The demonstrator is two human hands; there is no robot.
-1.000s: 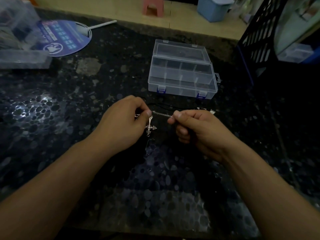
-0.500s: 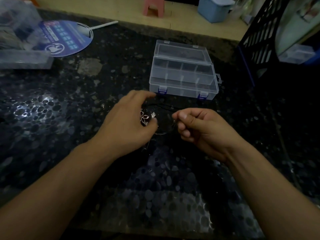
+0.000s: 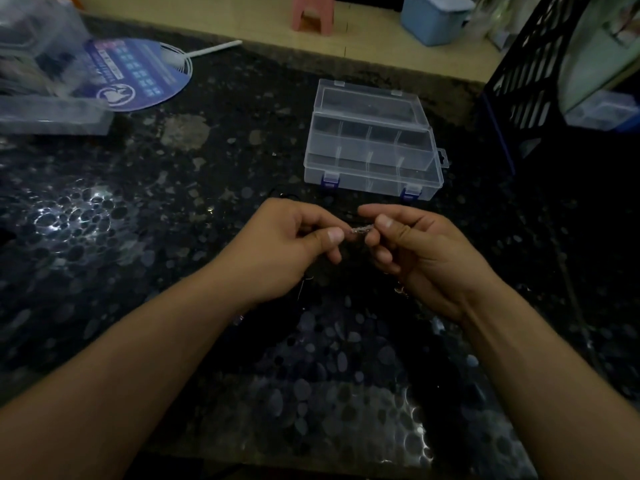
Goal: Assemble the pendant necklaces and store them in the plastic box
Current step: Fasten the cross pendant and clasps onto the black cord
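Note:
Above the dark speckled counter [image 3: 173,237], my left hand [image 3: 287,247] and my right hand [image 3: 415,251] pinch the two ends of a short silver chain piece [image 3: 361,229] between thumb and forefinger. A thin black cord [image 3: 301,289] trails down under my left hand, and a small silver clasp [image 3: 400,289] shows below my right palm. The pendant is hidden. The clear plastic box [image 3: 372,171] stands open just beyond my hands, its divided compartments showing nothing inside.
A round blue hand fan [image 3: 138,77] and a clear plastic container [image 3: 52,112] lie at the far left. A black lattice crate [image 3: 526,81] stands at the right edge. Beyond the counter's far edge, a pink stool [image 3: 313,12] and a blue bin [image 3: 433,15] stand on the floor.
Half a second ago my left hand held a pendant by its palm, apart from the right. Now both hands have come together, pinching the silver chain piece between them.

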